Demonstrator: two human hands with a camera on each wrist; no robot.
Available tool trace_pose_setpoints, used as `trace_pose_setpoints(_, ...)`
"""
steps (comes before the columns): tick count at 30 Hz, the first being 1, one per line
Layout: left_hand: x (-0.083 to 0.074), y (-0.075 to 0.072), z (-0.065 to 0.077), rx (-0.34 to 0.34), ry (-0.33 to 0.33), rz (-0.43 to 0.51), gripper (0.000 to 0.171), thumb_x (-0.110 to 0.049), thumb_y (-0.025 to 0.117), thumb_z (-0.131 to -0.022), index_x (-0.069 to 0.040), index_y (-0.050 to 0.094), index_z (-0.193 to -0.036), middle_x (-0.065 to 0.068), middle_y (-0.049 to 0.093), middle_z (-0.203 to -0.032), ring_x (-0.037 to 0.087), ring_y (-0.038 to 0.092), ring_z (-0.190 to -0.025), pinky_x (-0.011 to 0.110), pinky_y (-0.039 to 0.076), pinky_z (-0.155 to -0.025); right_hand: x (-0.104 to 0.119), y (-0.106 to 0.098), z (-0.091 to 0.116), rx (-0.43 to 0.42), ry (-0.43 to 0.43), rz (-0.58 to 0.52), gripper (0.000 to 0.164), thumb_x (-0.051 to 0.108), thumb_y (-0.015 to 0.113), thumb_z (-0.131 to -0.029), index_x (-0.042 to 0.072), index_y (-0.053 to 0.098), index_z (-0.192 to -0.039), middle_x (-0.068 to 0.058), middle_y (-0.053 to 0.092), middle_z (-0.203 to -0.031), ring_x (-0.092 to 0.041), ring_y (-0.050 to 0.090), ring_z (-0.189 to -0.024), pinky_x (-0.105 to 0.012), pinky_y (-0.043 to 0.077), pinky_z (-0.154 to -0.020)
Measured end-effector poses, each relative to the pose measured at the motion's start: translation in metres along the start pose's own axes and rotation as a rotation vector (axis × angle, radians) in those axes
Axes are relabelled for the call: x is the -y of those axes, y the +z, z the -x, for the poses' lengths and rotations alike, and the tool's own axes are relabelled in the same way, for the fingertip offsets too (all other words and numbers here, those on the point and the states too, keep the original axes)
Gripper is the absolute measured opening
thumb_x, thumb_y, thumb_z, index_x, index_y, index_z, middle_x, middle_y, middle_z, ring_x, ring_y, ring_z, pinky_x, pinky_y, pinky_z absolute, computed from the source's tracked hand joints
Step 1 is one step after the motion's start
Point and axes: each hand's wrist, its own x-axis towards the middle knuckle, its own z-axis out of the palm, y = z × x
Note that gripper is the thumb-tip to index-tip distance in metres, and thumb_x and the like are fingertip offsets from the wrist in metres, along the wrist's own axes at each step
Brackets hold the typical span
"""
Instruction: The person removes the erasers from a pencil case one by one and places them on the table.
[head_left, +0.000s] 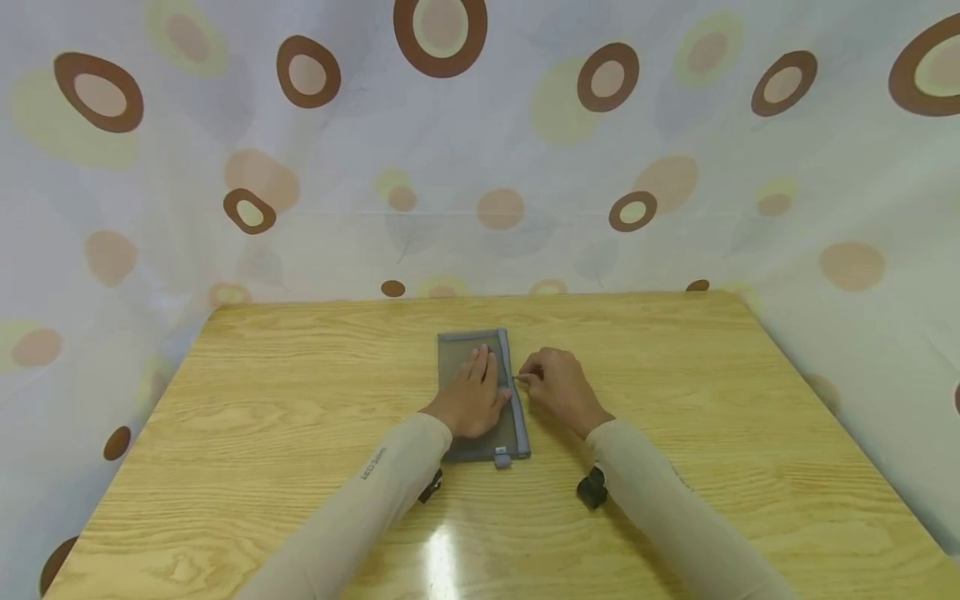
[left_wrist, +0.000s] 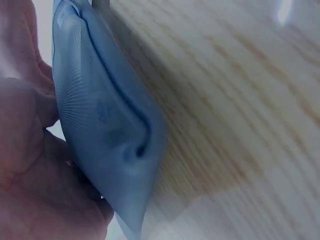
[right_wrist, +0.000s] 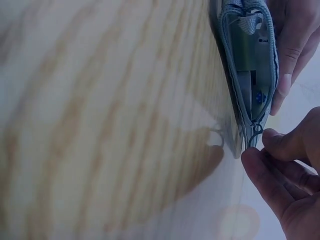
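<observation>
A grey-blue zip pouch lies on the table with its zipper edge toward the right. My left hand rests flat on top of it, fingers extended toward the far end. Just past that edge, my right hand pinches the zipper pull between thumb and fingertips. In the right wrist view the zipper gapes between its far end and the pull. Items show inside, among them something greenish; their kinds are unclear. A small fabric tab sticks out at the pouch's near end.
The wood-grain table extends around the pouch on all sides. A white cloth with brown and yellow ovals hangs behind it and along both sides. Dark wrist-worn devices sit under both forearms, near the tabletop.
</observation>
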Motion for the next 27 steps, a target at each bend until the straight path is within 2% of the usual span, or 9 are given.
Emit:
trace_pose_setpoints(9, 0.002, 0.005, -0.003, 0.022, 0.018, -0.007, 0.067, -0.038, 0.022, -0.112, 0.005, 0.001, -0.159, 0.022, -0.009, -0.166, 0.033, -0.008, -0.154, 0.043, 0.003, -0.125, -0.004, 0.001, -0.003, -0.005, -0.011, -0.024, 0.006, 0.002, 0.073, -0.091, -0.002, 0.075, -0.089, -0.008, 0.072, -0.087, -0.020, 0.065, -0.078, -0.036, 0.057, -0.071)
trace_pose_setpoints(14, 0.001, 0.005, -0.003, 0.037, 0.012, -0.003, 0.067, -0.038, 0.019, -0.112, 0.003, -0.004, -0.160, 0.020, -0.014, -0.166, 0.030, -0.012, -0.153, 0.041, 0.000, -0.125, -0.004, 0.001, -0.009, -0.024, -0.034, -0.021, 0.003, -0.001, 0.075, -0.088, -0.004, 0.075, -0.087, -0.009, 0.071, -0.086, -0.023, 0.066, -0.078, -0.038, 0.057, -0.072)
trace_pose_setpoints(20, 0.003, 0.003, -0.002, 0.037, 0.020, 0.004, 0.067, -0.038, 0.020, -0.112, 0.004, -0.002, -0.160, 0.021, -0.012, -0.166, 0.031, -0.011, -0.153, 0.040, 0.001, -0.125, 0.000, 0.003, -0.015, -0.008, -0.041, 0.020, 0.007, -0.006, 0.076, -0.085, 0.000, 0.076, -0.082, -0.009, 0.071, -0.083, -0.025, 0.068, -0.078, -0.038, 0.059, -0.073)
trace_pose_setpoints(27, 0.004, 0.002, -0.003, 0.056, 0.015, 0.000, 0.067, -0.038, 0.021, -0.112, 0.003, -0.001, -0.160, 0.020, -0.012, -0.166, 0.031, -0.011, -0.153, 0.040, 0.002, -0.125, 0.001, 0.006, -0.022, 0.022, -0.030, 0.062, 0.010, -0.007, 0.073, -0.085, 0.001, 0.076, -0.080, -0.008, 0.071, -0.081, -0.025, 0.068, -0.078, -0.037, 0.059, -0.073)
